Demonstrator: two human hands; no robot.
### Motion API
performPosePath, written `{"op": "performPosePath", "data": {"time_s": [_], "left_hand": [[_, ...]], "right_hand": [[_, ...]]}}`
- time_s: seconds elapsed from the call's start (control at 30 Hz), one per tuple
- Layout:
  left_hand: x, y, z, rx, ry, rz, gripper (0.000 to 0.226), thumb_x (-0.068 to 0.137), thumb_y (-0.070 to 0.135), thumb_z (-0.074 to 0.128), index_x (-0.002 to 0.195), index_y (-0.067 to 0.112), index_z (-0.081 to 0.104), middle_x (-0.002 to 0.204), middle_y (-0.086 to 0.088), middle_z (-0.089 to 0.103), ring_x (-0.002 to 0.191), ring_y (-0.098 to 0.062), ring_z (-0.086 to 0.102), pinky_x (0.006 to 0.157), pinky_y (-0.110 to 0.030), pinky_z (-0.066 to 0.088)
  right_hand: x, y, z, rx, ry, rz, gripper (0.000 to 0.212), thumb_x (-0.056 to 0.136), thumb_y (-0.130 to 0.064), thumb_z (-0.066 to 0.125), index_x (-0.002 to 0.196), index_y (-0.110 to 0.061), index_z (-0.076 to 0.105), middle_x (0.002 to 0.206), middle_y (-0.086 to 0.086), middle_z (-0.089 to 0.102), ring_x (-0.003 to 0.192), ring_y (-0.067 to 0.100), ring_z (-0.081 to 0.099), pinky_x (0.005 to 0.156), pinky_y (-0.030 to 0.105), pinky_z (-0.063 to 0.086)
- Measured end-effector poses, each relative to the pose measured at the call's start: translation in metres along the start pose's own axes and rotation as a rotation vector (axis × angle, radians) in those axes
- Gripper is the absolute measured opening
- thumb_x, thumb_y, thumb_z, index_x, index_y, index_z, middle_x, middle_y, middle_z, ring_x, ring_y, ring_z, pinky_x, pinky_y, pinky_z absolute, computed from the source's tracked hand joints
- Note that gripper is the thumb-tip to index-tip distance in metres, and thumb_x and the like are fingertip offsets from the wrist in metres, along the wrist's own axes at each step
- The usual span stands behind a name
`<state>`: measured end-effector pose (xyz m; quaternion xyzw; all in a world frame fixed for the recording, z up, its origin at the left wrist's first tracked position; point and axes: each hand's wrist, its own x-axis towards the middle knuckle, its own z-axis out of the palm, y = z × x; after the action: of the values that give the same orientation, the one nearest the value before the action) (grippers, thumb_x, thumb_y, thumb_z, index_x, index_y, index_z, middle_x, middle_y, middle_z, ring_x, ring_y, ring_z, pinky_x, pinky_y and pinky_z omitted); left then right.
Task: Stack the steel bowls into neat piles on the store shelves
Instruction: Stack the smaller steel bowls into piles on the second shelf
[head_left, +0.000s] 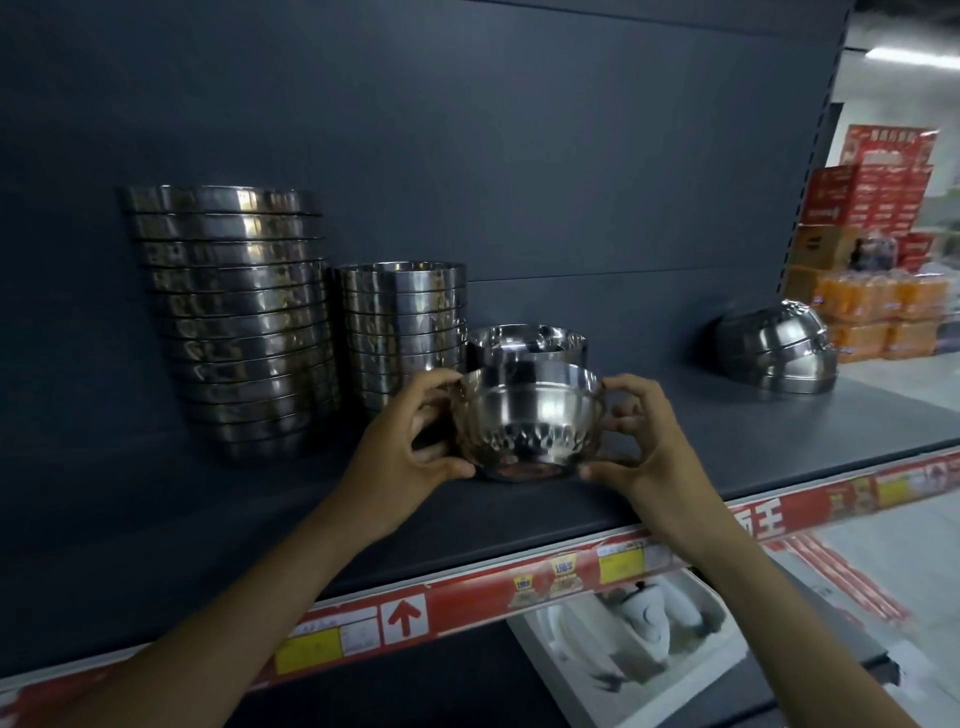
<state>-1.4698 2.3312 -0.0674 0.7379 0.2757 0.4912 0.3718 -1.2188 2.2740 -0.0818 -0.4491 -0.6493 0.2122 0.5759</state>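
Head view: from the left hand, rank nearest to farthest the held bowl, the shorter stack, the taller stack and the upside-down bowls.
1. Held bowl, in the grip of the left hand.
2. Shorter stack, just behind.
3. Taller stack, farther left.
4. Upside-down bowls, far right.

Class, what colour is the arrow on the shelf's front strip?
The arrow is red on a white square; head view.

Silver bowl (527, 421), dark-grey shelf (779, 431)
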Motion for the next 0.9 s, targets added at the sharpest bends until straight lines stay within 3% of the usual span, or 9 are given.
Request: {"op": "performPosePath", "data": {"time_s": [0.17, 0.27, 0.37, 0.5, 0.57, 0.63, 0.73, 0.9], "left_hand": [[0.000, 0.000, 0.001, 0.007, -0.033, -0.002, 0.073, 0.069, -0.019, 0.075, 0.099, 0.044, 0.055, 0.115, 0.011, 0.056, 0.121, -0.010, 0.057, 0.100, -0.035, 0.052], [0.000, -0.002, -0.001, 0.039, -0.061, -0.006, 0.066, 0.068, -0.018, 0.076, 0.096, 0.038, 0.054, 0.118, 0.000, 0.055, 0.121, -0.015, 0.057, 0.103, -0.039, 0.051], [0.001, -0.005, -0.002, 0.119, -0.083, 0.004, 0.059, 0.065, -0.013, 0.080, 0.095, 0.029, 0.053, 0.120, -0.003, 0.053, 0.121, -0.017, 0.056, 0.102, -0.041, 0.051], [0.001, -0.007, -0.002, 0.165, -0.096, -0.003, 0.061, 0.064, -0.003, 0.085, 0.101, 0.034, 0.055, 0.126, 0.004, 0.051, 0.129, -0.014, 0.050, 0.105, -0.043, 0.049], [-0.003, -0.003, -0.002, 0.192, -0.128, -0.005, 0.059, 0.067, 0.013, 0.084, 0.111, 0.038, 0.052, 0.131, 0.008, 0.050, 0.132, -0.012, 0.047, 0.107, -0.040, 0.047], [-0.006, 0.003, -0.003, 0.215, -0.188, -0.006, 0.057, 0.071, 0.027, 0.073, 0.120, 0.040, 0.046, 0.131, 0.011, 0.048, 0.126, -0.009, 0.049, 0.104, -0.034, 0.047], [-0.008, 0.008, -0.002, 0.205, -0.246, -0.025, 0.053, 0.077, 0.029, 0.065, 0.123, 0.036, 0.038, 0.122, 0.000, 0.050, 0.109, -0.016, 0.058, 0.096, -0.036, 0.051], [-0.008, 0.007, 0.002, 0.204, -0.206, -0.012, 0.045, 0.077, 0.041, 0.065, 0.113, 0.037, 0.038, 0.111, -0.004, 0.056, 0.104, -0.020, 0.062, 0.095, -0.042, 0.053]], "right_hand": [[0.000, -0.002, 0.003, 0.002, 0.000, -0.025, 0.067, 0.075, 0.022, 0.066, 0.105, -0.034, 0.046, 0.110, 0.001, 0.057, 0.111, 0.011, 0.059, 0.078, 0.020, 0.054], [0.001, 0.001, 0.003, -0.066, 0.020, -0.034, 0.072, 0.074, 0.022, 0.063, 0.099, -0.044, 0.046, 0.111, -0.004, 0.060, 0.115, 0.009, 0.058, 0.090, 0.028, 0.052], [0.002, 0.006, 0.001, -0.083, 0.055, -0.025, 0.072, 0.070, 0.025, 0.056, 0.093, -0.042, 0.048, 0.108, -0.004, 0.060, 0.113, 0.012, 0.058, 0.095, 0.035, 0.050], [0.003, 0.009, -0.001, -0.064, 0.037, 0.018, 0.063, 0.074, 0.023, 0.052, 0.093, -0.037, 0.051, 0.105, -0.001, 0.061, 0.104, 0.016, 0.063, 0.088, 0.039, 0.054], [0.002, 0.009, 0.000, -0.038, 0.032, 0.037, 0.060, 0.076, 0.020, 0.053, 0.093, -0.038, 0.052, 0.109, 0.002, 0.060, 0.106, 0.019, 0.062, 0.090, 0.043, 0.054], [0.001, 0.007, 0.000, -0.007, 0.038, 0.060, 0.054, 0.076, 0.011, 0.055, 0.092, -0.040, 0.049, 0.115, 0.006, 0.055, 0.108, 0.019, 0.058, 0.087, 0.039, 0.051], [-0.001, -0.003, 0.001, 0.088, -0.005, 0.121, 0.034, 0.067, -0.009, 0.051, 0.088, -0.034, 0.043, 0.112, 0.010, 0.049, 0.093, 0.018, 0.051, 0.074, 0.031, 0.042], [-0.004, -0.007, 0.001, 0.142, -0.051, 0.093, 0.030, 0.067, -0.011, 0.050, 0.091, -0.021, 0.036, 0.096, 0.004, 0.041, 0.078, 0.010, 0.043, 0.068, 0.024, 0.042]]}}
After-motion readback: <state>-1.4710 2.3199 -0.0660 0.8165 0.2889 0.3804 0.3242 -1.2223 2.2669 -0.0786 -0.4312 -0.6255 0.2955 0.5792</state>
